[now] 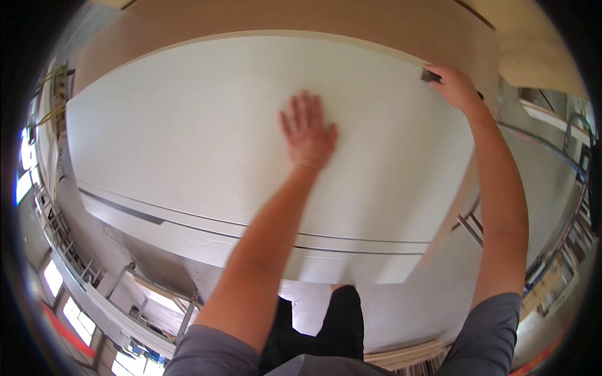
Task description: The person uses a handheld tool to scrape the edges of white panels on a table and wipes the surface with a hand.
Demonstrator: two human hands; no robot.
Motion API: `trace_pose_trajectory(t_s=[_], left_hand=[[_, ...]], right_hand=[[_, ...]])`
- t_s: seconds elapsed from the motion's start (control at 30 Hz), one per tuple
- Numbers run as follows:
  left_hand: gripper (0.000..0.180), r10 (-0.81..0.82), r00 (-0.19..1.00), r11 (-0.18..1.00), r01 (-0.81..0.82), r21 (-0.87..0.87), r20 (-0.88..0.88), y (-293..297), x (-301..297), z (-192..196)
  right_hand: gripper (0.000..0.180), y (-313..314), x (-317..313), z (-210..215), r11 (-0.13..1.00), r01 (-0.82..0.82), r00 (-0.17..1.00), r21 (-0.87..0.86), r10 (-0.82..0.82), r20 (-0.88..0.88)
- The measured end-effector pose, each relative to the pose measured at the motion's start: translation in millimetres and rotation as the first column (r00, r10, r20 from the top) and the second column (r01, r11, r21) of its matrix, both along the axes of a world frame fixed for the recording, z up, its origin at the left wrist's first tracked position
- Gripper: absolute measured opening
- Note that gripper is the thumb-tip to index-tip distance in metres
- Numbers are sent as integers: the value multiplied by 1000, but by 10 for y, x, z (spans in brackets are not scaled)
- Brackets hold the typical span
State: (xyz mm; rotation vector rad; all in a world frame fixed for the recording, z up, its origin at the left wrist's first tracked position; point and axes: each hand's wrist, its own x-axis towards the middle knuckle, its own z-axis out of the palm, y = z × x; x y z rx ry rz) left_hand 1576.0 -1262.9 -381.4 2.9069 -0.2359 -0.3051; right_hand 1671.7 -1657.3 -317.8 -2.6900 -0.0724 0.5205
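A large white flat panel fills most of the view in front of me. My left hand lies flat on the panel near its middle, fingers spread, holding nothing. My right hand reaches to the panel's upper right edge and grips a small dark tool pressed against that edge. Most of the tool is hidden by my fingers. A pale brown board stands behind the panel.
Lower white boards with dark grooves sit stacked under the panel. A metal stand leg shows at the right. Windows and railings curve along the left. My dark trouser legs stand on a pale floor.
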Motion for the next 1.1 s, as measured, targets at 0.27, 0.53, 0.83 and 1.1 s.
trace_pose_trajectory(t_s=[0.27, 0.53, 0.83, 1.1], left_hand=[[79, -410, 911, 813, 390, -432, 51, 752, 398, -1], [77, 4, 892, 987, -76, 142, 453, 5733, 2204, -515], [84, 437, 829, 828, -522, 203, 348, 7408, 1961, -299], [88, 515, 837, 837, -538, 104, 184, 7081, 1842, -65]], right_hand=[[50, 1624, 834, -403, 988, 12, 1000, 151, -17, 27], [47, 3889, 1650, -22, 995, -64, 997, 72, 67, -39], [48, 5967, 2517, 99, 988, -156, 987, -12, 155, -53], [40, 7372, 3008, -25, 970, -240, 971, -37, 241, 4]])
